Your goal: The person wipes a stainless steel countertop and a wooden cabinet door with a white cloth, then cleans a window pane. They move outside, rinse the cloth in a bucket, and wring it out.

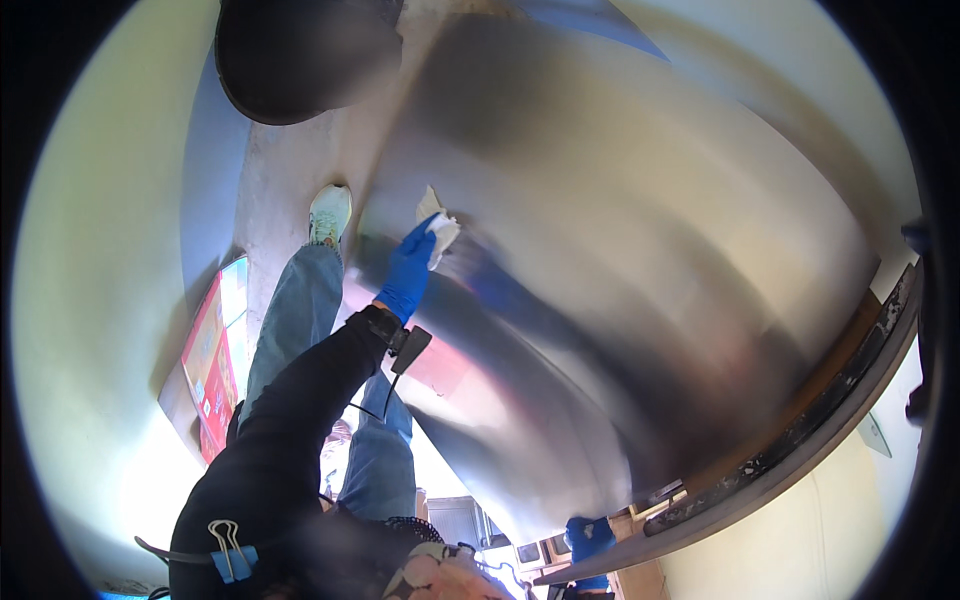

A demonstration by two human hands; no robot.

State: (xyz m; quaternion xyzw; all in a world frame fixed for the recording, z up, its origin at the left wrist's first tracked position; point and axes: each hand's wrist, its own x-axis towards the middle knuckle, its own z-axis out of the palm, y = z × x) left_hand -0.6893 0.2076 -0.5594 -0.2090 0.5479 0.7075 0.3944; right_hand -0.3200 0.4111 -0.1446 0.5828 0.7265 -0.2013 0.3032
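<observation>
My left hand (409,270), in a blue glove, holds a crumpled white cloth or paper wipe (442,236) against a large, shiny metal panel (600,187). Its fingers are closed on the wipe, near the panel's left edge. The glove and dark sleeve show as blurred reflections in the metal. A black strap with a small device (409,349) and a thin cable sits around my wrist. My right hand is out of view. A blue binder clip (234,562) grips a cable on the upper part of my black sleeve.
A dark rounded object (307,60) stands at the top left, beyond my light shoe (330,214). A red printed box or panel (214,360) leans near the pale wall at left. The metal panel has a worn dark edge strip (795,420). A blue object (589,534) shows by its lower edge.
</observation>
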